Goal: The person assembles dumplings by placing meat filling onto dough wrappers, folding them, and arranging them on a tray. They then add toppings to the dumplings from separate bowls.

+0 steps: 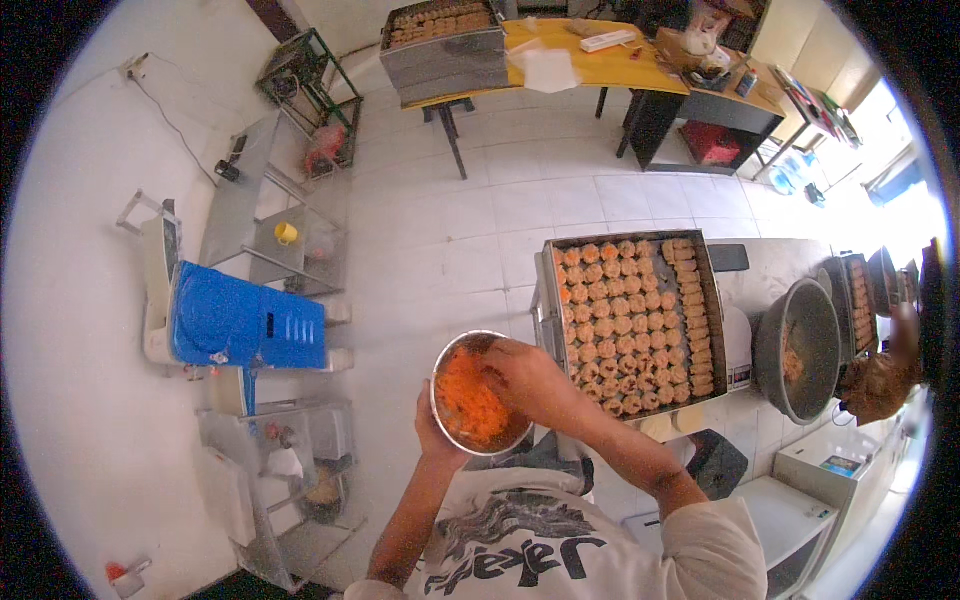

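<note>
My left hand (432,432) holds a round metal bowl (446,368) from below, in front of my chest. The bowl is full of shredded orange filling (468,405). My right hand (528,378) reaches into the bowl from the right, fingers closed in the orange shreds. Just right of the bowl stands a large metal tray (545,300) packed with rows of small round dumplings (630,320), many topped with orange. The tray rests on a tiled counter.
A big grey basin (800,345) with mix sits right of the tray; another person (885,375) works beyond it. A blue machine (245,320) and metal shelves (270,225) stand left. A yellow table (590,62) with stacked trays (445,45) is far back.
</note>
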`<state>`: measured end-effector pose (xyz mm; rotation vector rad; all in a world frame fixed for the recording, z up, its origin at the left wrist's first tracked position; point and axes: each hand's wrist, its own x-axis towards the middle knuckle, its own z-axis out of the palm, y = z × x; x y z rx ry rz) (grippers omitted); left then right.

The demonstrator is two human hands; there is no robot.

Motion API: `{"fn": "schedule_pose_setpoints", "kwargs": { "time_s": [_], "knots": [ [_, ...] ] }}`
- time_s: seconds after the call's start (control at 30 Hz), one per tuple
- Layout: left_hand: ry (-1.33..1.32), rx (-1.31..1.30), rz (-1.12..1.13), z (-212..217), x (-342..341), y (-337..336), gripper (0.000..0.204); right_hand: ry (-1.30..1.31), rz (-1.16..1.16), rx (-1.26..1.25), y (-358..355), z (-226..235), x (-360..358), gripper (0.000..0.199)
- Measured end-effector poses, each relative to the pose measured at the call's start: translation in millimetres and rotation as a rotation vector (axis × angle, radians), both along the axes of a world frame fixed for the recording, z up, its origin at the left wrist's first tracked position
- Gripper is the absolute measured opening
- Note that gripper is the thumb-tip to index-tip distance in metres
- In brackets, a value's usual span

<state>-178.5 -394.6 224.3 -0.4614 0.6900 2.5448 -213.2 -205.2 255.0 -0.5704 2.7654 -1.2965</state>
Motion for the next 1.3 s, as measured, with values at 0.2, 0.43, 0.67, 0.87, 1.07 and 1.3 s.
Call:
{"fn": "schedule_pose_setpoints", "kwargs": {
  "time_s": [0.2,0.43,0.67,0.87,1.07,1.3],
  "knots": [
    [0.030,-0.060,-0.067,-7,-12,11,0.062,-0.207,-0.170,-0.003,8,9,0,0.020],
    [-0.002,0.162,-0.093,-5,-29,23,0.062,-0.402,-0.447,-0.591,61,0,7,0.014],
    [0.102,0.341,-0.011,-13,-25,-4,0.067,-0.072,-0.850,-0.383,187,-134,-76,0.017],
    [0.039,0.051,0.186,-15,-4,-47,0.068,0.027,-0.846,0.025,208,-208,-124,0.015],
    [-0.057,-0.077,0.263,-10,2,-63,0.070,0.031,-0.811,0.293,198,-206,-125,0.014],
    [0.011,-0.130,0.283,-9,-4,-63,0.070,0.092,-1.028,-0.078,252,-208,-102,0.016]
  ]
}}
